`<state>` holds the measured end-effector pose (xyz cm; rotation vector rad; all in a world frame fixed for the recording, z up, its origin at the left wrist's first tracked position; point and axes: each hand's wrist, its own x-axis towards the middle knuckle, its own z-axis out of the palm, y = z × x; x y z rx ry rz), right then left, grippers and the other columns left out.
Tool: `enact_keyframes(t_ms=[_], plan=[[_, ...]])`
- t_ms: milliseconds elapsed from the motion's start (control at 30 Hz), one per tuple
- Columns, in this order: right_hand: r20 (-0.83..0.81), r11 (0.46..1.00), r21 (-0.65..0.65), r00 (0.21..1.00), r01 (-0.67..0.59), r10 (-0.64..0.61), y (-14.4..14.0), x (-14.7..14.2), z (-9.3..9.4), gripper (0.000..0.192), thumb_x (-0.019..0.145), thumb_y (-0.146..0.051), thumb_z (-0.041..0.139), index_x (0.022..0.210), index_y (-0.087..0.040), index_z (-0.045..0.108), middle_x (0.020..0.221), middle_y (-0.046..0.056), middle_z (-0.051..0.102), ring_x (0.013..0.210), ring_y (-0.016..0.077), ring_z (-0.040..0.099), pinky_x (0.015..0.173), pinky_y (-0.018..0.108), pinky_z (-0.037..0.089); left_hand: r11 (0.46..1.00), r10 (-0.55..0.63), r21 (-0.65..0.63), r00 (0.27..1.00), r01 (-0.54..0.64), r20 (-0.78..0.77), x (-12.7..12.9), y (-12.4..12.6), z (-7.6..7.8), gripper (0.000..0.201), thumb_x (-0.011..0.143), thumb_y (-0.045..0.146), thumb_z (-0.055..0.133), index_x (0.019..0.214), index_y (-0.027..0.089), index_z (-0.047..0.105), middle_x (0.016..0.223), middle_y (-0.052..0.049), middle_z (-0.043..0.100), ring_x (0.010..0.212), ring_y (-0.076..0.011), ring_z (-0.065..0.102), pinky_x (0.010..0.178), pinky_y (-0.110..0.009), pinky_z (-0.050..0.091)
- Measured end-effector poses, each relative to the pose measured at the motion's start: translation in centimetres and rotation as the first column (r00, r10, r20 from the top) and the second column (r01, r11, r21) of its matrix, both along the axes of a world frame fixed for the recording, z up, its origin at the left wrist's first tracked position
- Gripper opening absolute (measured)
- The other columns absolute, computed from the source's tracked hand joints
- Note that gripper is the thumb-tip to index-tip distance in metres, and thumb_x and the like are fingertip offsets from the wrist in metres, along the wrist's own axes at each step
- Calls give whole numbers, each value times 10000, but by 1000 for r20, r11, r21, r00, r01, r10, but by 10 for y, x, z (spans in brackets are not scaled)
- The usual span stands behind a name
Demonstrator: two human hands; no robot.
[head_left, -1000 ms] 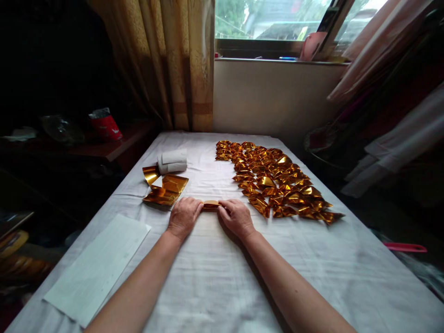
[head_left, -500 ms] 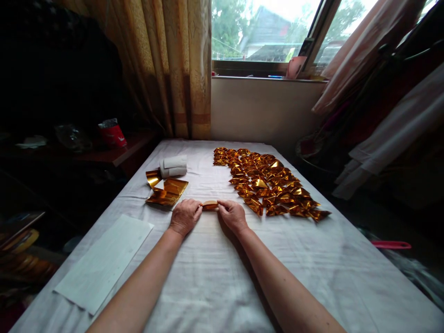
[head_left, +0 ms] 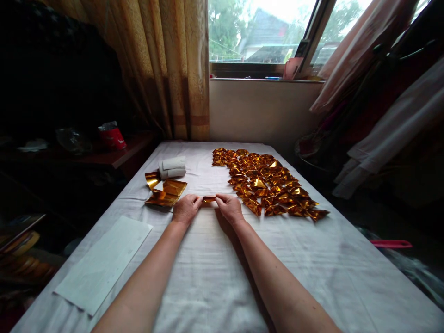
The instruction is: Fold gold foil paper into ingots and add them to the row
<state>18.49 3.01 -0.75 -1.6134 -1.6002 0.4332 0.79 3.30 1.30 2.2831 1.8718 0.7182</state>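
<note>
A small rolled piece of gold foil paper [head_left: 208, 200] spans the gap between my two hands. My left hand [head_left: 186, 208] pinches its left end, and my right hand [head_left: 229, 208] pinches the right end. Fingers cover both ends of the piece. Just left of my left hand lie flat gold foil sheets [head_left: 169, 192], one curling up at the back. To the right of my right hand, folded gold foil pieces with pointed ends [head_left: 258, 182] stand in several close rows.
A white cloth [head_left: 215, 268] covers the table. A grey-white roll [head_left: 172, 167] sits behind the foil sheets, and a pale folded sheet [head_left: 104, 263] lies front left. Curtains [head_left: 173, 69] hang at the back, clothes [head_left: 391, 125] at right. A red packet [head_left: 113, 136] stands on a side table.
Both hands have risen slightly with the foil piece between them. It has turned, showing a darker, narrower gold side instead of a paler one. The whole view has shifted a little.
</note>
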Motion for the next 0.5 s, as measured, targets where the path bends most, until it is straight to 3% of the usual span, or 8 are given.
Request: enact_keyframes(t_ms=[267, 500], plan=[[-27, 1000, -2, 1000, 11, -11, 24, -10, 3, 213, 867, -279, 588, 970, -281, 774, 951, 26, 775, 856, 192, 729, 763, 279, 545, 993, 107, 35, 992, -109, 65, 5, 24, -3, 268, 945, 323, 487, 826, 200, 694, 843, -50, 719, 756, -165, 632, 687, -254, 412], [-81, 998, 57, 996, -25, 29, 25, -9, -4, 225, 872, -262, 561, 957, -260, 769, 950, 33, 775, 868, 184, 718, 803, 287, 544, 995, 83, 44, 995, -85, 52, 3, 28, -8, 265, 941, 346, 486, 813, 217, 679, 821, -36, 707, 737, -163, 618, 672, -256, 406]])
